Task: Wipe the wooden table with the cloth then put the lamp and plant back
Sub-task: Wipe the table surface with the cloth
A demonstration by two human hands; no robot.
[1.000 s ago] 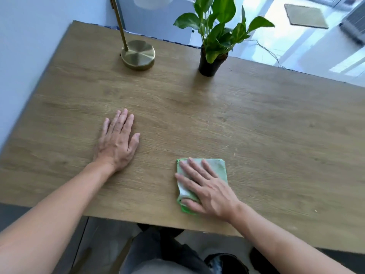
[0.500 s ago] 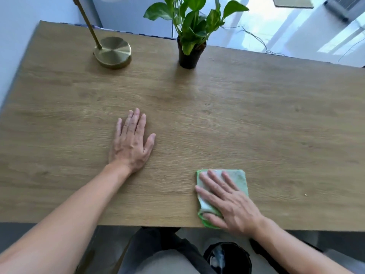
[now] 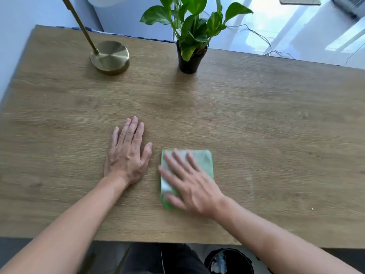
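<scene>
The right hand [image 3: 190,183] lies flat, fingers spread, pressing on the folded green cloth [image 3: 199,161], whose long side runs away from the person. The left hand [image 3: 127,153] rests open and flat on the bare wooden table [image 3: 276,135], just beside the cloth. Well beyond the left hand stands the brass lamp [image 3: 109,57]; beyond the right hand, the potted plant [image 3: 190,54]. Nothing stands between.

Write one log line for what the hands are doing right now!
phase: wiping | right hand: flat on folded green cloth | left hand: flat on wooden table | brass lamp, potted plant: far edge
</scene>
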